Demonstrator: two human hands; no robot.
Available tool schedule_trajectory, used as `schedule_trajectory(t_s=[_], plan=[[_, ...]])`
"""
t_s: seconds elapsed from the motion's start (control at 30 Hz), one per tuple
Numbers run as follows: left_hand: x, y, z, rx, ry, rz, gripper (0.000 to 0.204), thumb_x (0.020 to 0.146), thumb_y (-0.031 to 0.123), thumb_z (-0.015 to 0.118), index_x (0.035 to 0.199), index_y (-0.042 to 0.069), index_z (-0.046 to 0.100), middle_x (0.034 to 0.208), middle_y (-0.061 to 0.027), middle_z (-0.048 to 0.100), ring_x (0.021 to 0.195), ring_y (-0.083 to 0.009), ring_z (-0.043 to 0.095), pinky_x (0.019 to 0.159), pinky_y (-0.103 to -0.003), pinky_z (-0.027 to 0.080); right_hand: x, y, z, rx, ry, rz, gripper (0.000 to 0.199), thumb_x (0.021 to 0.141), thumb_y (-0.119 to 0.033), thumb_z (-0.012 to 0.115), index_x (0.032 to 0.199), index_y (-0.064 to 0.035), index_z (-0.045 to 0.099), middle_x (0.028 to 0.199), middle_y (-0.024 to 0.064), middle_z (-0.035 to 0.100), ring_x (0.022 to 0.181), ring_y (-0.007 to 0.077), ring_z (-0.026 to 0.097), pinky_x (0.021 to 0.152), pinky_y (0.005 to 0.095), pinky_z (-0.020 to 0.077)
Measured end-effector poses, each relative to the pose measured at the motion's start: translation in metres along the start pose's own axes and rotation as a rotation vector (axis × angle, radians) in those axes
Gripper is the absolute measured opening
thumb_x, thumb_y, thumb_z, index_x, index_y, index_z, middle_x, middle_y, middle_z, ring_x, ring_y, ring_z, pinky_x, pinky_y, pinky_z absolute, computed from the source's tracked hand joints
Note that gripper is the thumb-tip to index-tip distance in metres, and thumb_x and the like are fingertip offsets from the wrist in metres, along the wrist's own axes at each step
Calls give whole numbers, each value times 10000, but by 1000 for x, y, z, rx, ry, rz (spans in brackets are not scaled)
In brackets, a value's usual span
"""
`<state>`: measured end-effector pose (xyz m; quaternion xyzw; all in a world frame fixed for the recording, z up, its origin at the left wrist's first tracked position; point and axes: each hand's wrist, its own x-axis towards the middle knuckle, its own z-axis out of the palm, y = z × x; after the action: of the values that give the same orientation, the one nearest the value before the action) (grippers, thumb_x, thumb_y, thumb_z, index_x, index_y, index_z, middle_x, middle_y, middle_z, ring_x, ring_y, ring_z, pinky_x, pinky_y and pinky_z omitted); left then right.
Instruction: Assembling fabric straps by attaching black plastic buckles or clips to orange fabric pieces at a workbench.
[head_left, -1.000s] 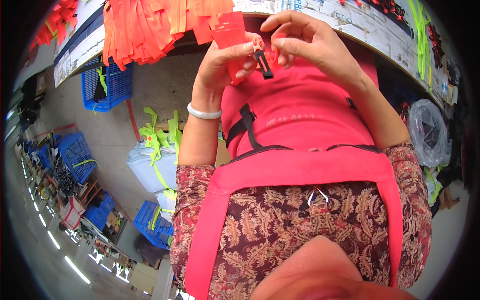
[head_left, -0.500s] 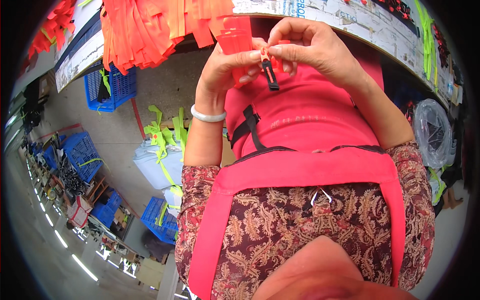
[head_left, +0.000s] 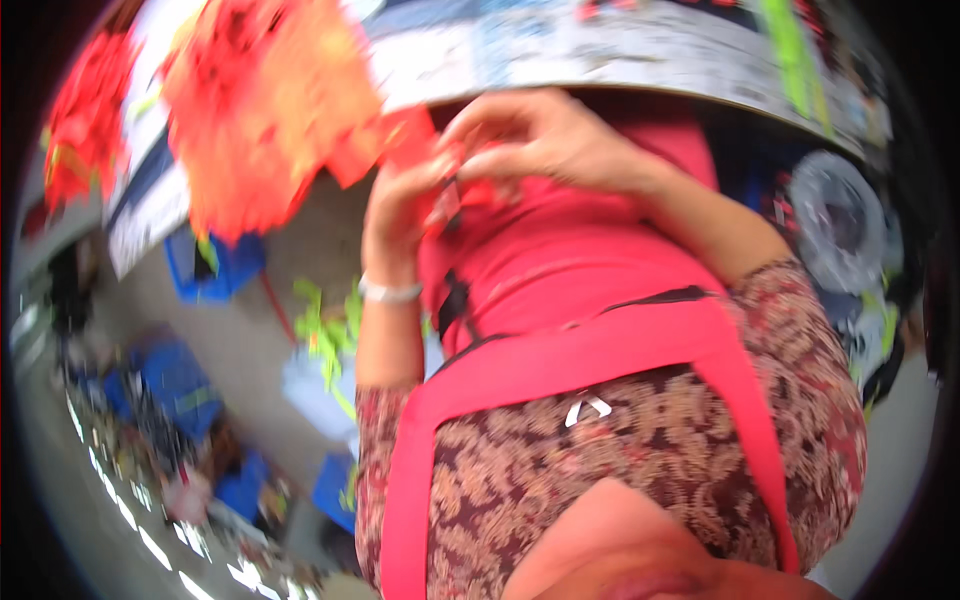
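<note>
1. A worktable (head_left: 640, 45) with a pale, printed top curves along the upper edge; a heap of orange strips (head_left: 265, 110) lies on its left part, and blue crates (head_left: 205, 265) stand on the grey floor below.
2. Both hands meet just under the table's edge, in front of a red apron (head_left: 590, 260).
3. The left hand (head_left: 405, 205) is curled shut around a red strap (head_left: 400, 145), a flat woven piece whose end sticks up and left from the fist.
4. The right hand (head_left: 540, 135) pinches the same strap from above, fingertips bent down and touching the left hand's.
5. A small dark clip (head_left: 447, 200) sits between the 2 hands; blur hides its shape.
6. A white bangle (head_left: 390, 292) rings the left wrist.
7. The sleeves are a maroon paisley cloth; black webbing crosses the apron.
</note>
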<state>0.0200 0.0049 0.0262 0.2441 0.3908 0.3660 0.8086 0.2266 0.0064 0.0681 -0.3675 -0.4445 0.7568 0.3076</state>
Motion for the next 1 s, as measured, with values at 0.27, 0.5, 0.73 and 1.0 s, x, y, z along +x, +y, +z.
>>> schedule_trajectory(t_s=[0.27,0.5,0.73,1.0], plan=[[15,4,-1,36,-312,10,247,812,193,677,812,-13,541,706,-69,468,424,-81,388,360,-210,310,-67,-11,-125,-791,716,-493,174,865,-154,674,977,-22,663,925,92,674,805,159,638,726,275,502],[25,5,26,163,-257,-39,236,784,177,695,840,-34,604,699,-75,495,427,-73,392,376,-202,313,-198,-5,-345,-1218,1682,-265,200,881,-246,584,954,-78,665,958,134,666,895,346,629,770,417,502],[41,14,45,249,-212,-162,306,763,268,675,796,-6,544,655,-36,492,414,-48,367,363,-196,265,-268,23,-474,-1319,1636,-6,239,908,-286,533,870,-64,614,869,193,650,858,401,620,719,446,485],[31,18,42,91,-288,-93,232,827,185,664,869,-26,576,721,-54,521,472,-55,403,378,-192,285,-143,-34,-194,-347,1033,-387,240,971,-178,529,1134,-39,638,769,-48,573,570,17,400,534,186,359]])
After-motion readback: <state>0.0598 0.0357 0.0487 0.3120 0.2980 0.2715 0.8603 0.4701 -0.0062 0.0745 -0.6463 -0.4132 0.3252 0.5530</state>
